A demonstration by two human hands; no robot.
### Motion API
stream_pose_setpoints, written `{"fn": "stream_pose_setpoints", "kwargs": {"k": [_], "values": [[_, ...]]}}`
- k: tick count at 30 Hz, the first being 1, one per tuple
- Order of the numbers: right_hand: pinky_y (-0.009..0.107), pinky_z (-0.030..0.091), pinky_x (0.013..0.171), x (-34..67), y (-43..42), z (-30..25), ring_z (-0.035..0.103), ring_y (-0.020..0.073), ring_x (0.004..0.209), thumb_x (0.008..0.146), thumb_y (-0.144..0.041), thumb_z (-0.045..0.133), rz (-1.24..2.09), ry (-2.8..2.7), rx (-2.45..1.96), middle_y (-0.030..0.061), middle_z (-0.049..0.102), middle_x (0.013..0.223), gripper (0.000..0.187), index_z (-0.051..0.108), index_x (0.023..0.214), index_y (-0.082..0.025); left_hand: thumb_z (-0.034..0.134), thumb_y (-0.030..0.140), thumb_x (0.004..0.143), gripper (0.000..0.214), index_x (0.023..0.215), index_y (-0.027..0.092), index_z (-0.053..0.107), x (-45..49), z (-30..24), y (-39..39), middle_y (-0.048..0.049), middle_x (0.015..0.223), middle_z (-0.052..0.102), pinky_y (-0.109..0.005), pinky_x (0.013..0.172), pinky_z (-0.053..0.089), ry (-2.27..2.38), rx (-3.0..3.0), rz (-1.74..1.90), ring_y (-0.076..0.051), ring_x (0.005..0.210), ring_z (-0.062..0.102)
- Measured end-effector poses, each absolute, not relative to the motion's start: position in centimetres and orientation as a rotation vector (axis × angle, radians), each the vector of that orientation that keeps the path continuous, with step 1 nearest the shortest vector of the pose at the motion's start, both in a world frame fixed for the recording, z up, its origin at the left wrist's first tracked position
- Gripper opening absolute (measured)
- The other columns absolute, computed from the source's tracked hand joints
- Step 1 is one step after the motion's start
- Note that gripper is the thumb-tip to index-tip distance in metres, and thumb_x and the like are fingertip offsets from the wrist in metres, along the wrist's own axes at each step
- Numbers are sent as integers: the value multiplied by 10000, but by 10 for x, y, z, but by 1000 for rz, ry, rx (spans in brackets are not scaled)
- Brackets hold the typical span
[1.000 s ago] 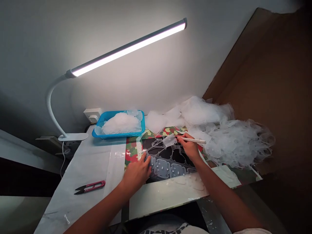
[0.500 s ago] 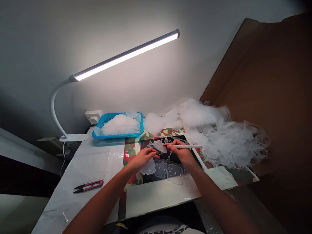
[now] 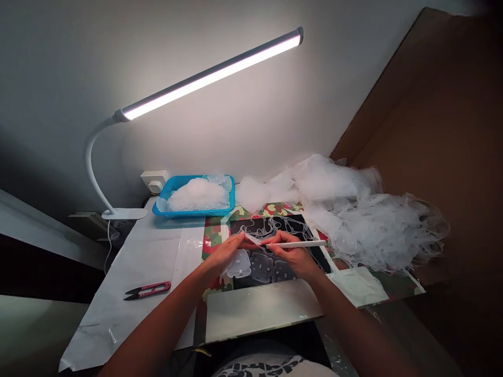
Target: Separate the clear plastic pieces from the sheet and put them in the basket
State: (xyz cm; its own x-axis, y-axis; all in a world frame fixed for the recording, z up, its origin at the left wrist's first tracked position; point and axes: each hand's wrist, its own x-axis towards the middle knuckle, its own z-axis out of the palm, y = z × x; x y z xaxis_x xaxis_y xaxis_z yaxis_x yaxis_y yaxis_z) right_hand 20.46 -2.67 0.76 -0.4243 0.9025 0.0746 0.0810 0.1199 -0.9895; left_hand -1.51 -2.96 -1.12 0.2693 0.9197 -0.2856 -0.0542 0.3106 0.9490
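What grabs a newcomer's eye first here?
The lit bar lamp, slanting across the upper middle of the view. Next, the tangled translucent heap at the table's right side and the blue basket of whitish pieces at its back, left of center. Then the hands at front center: the right hand grips a slim white stick, with the left hand close by.

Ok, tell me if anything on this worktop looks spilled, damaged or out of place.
Nothing looks plainly spilled or damaged. What stands out is the tangled heap of thin, translucent white strands at the right: it sprawls loosely, while the translucent white pieces sit in the blue plastic basket.
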Motion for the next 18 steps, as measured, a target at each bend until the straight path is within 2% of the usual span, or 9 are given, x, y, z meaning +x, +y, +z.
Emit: {"fn": "stream_pose_setpoints", "kwargs": {"k": [4, 9, 13, 18], "values": [[341, 450, 801, 206, -28, 6, 634, 207, 894, 873, -392, 626, 1414, -1676, -973, 71, 723, 1030, 248, 552, 742, -194, 601, 630, 790, 545, 940, 126, 745, -17, -18, -26, -94, 901, 757, -280, 681, 456, 1060, 928, 836, -221, 799, 652], [341, 445, 813, 206, -30, 5, 642, 212, 918, 876, -380, 624, 1433, -1701, -975, 64, 729, 1018, 249, 533, 730, -200, 707, 620, 704, 581, 1027, 136, 701, -19, -21, -24, -81, 849, 750, -229, 556, 414, 1062, 773, 873, -179, 691, 647], [334, 440, 783, 204, -30, 2, 638, 208, 894, 877, -357, 620, 1440, -1712, -982, 69, 729, 1020, 235, 525, 733, -198, 728, 622, 675, 579, 990, 141, 659, -21, -17, -24, -58, 790, 738, -211, 497, 366, 1065, 749, 911, -126, 554, 590], [325, 434, 772, 204, -32, -1, 637, 208, 889, 873, -336, 615, 1452, -1754, -1012, 76, 730, 1021, 227, 516, 727, -192, 706, 620, 691, 533, 921, 141, 661, -21, -11, -25, -49, 742, 724, -215, 478, 345, 1096, 797, 918, -111, 489, 548]]}}
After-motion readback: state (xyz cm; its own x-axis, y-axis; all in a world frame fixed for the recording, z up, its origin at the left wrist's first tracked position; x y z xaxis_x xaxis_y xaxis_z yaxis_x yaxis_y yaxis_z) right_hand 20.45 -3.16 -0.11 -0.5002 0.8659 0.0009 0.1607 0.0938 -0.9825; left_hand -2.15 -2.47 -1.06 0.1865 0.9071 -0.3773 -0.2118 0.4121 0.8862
